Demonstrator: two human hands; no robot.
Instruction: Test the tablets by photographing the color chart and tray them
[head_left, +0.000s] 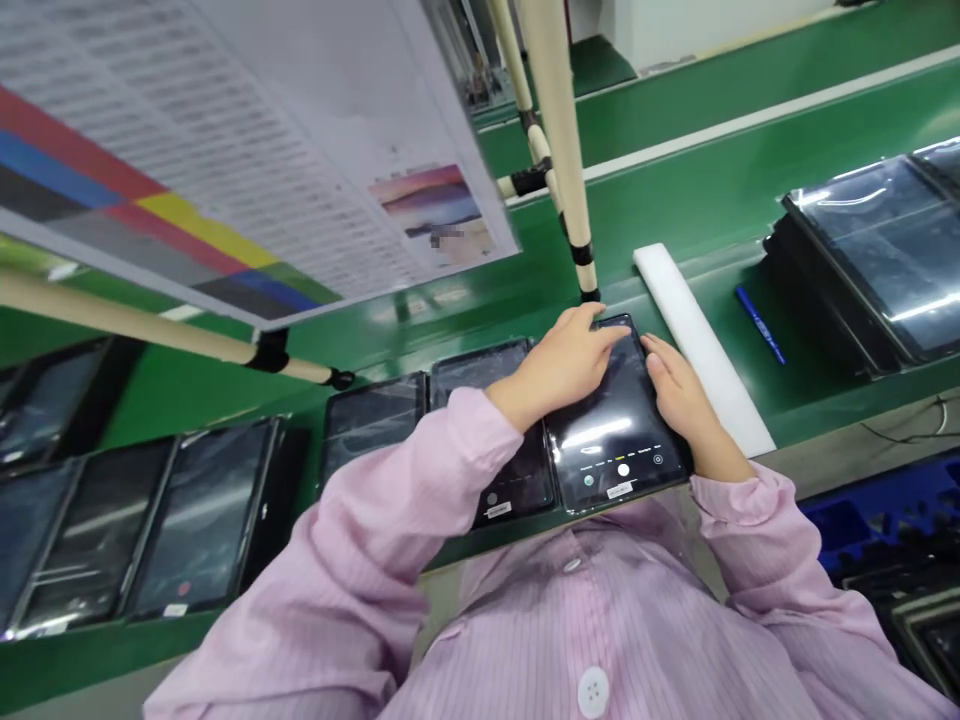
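Observation:
A black tablet (pixel 619 415) lies on the green bench in front of me, its lit screen showing a row of camera controls and a white round button near the bottom. A small white label sits at its lower edge. My left hand (pixel 566 360) reaches over the tablet's upper left part, fingers apart, one finger stretched across the top of the screen. Along the right edge, my right hand (pixel 679 390) grips the tablet's side; the undersides of its fingers are hidden. Left of this tablet lies a second tablet (pixel 517 475), partly covered by my left forearm.
A white foam strip (pixel 701 345) and a blue pen (pixel 760 324) lie to the right, before a stack of tablets (pixel 885 260). More tablets (pixel 202 520) stand at left. A printed sheet (pixel 315 130) hangs overhead on cream pipes (pixel 559 130). A blue tray (pixel 892 515) is lower right.

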